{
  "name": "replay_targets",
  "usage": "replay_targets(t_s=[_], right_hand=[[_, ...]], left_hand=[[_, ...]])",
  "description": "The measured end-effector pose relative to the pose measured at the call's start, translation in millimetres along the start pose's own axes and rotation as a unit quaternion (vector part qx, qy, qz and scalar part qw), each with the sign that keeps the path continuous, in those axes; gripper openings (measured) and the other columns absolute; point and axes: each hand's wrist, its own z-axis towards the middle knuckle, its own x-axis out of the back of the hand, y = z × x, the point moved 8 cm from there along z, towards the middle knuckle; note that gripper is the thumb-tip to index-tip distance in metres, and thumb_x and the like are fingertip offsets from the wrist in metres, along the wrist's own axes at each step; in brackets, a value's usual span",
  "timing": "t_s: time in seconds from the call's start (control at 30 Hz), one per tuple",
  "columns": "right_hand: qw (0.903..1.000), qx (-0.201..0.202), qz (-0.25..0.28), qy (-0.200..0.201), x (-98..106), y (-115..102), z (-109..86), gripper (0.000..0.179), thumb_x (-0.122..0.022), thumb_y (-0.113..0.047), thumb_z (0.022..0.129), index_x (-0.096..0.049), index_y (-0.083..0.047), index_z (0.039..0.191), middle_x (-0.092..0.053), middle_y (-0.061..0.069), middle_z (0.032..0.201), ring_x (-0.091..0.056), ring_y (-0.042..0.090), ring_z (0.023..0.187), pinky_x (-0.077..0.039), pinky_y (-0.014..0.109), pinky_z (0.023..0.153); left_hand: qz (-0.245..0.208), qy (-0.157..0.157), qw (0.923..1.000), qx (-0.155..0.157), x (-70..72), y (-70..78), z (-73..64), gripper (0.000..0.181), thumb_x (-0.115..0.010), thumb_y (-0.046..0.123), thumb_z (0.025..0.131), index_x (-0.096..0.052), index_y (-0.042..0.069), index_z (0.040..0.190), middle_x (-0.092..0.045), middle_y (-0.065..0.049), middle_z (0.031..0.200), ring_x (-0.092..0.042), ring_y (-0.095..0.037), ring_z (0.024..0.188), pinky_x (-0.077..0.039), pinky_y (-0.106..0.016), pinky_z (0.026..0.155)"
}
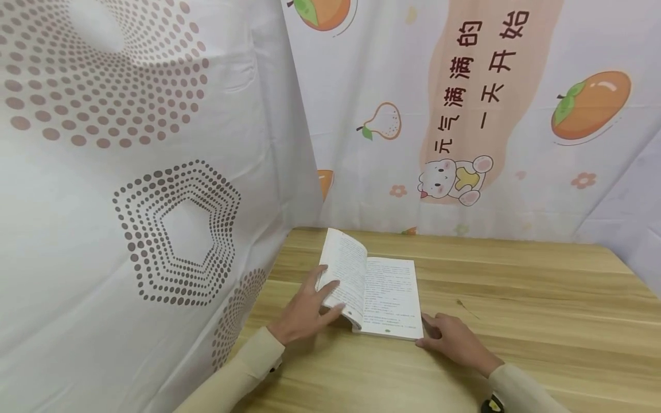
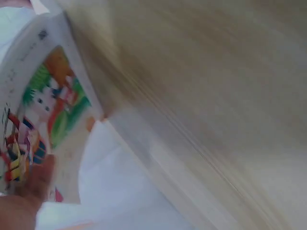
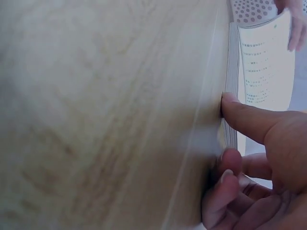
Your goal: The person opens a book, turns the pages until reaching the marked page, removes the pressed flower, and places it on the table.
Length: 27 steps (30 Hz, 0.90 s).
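A book (image 1: 389,298) lies open on the wooden table, its left part raised and curving upward. My left hand (image 1: 304,310) grips that raised part at its outer edge, fingers spread over the printed page. In the left wrist view the colourful illustrated cover (image 2: 57,105) faces the camera, and part of the left hand (image 2: 29,196) lies against it. My right hand (image 1: 457,339) holds the lower right corner of the book. Up close in the right wrist view, the right thumb touches the page block (image 3: 232,72), the other fingers curled beside it.
The wood-grain table (image 1: 516,287) extends to the right of the book. A dotted white cloth (image 1: 181,229) hangs close on the left, and a fruit-patterned curtain (image 1: 392,172) hangs behind the table. A small dark mark (image 1: 459,302) shows on the tabletop right of the book.
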Motion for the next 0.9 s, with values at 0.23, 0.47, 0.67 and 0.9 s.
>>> replay_targets(t_s=[0.23,0.47,0.67,0.9], right_hand=[[1.0000,0.006,0.002,0.005,1,2,-0.5,0.077,-0.083,-0.040,0.085,-0.056,0.007,0.140,-0.043,-0.004,0.069,-0.033,0.006,0.059,-0.030,0.023,0.054],[0.9991,0.040,0.008,0.011,1,1,1.3,0.076,-0.083,-0.041,0.085,-0.057,0.007,0.139,-0.039,-0.005,0.068,-0.030,0.005,0.060,-0.029,0.023,0.053],[0.9988,0.048,0.011,0.007,-3,3,3.7,0.074,-0.081,-0.044,0.087,-0.059,0.004,0.139,-0.039,-0.007,0.068,-0.031,0.003,0.059,-0.029,0.023,0.053],[0.9991,0.039,-0.003,0.013,0,5,4.1,0.072,-0.081,-0.043,0.087,-0.061,0.003,0.138,-0.041,-0.008,0.066,-0.033,0.004,0.058,-0.029,0.023,0.052]], left_hand=[[-0.061,0.079,0.9916,-0.081,2.6,44.3,23.2,0.061,-0.073,0.002,0.088,-0.046,-0.002,0.142,-0.043,-0.027,0.141,-0.064,-0.019,0.088,-0.055,-0.021,0.077],[-0.009,0.007,0.9928,-0.120,-39.2,85.3,43.7,0.061,-0.068,0.006,0.094,-0.042,-0.004,0.148,-0.067,-0.017,0.124,-0.068,-0.012,0.089,-0.055,-0.018,0.075],[0.093,-0.079,0.9787,-0.165,-76.2,105.8,47.4,0.037,-0.067,0.017,0.098,-0.068,0.009,0.133,-0.073,-0.001,0.122,-0.070,-0.008,0.102,-0.053,-0.017,0.084],[0.105,-0.171,0.9624,-0.183,-103.3,114.6,52.8,0.012,-0.068,0.022,0.100,-0.078,0.019,0.105,-0.076,0.008,0.102,-0.068,-0.002,0.083,-0.051,-0.015,0.074]])
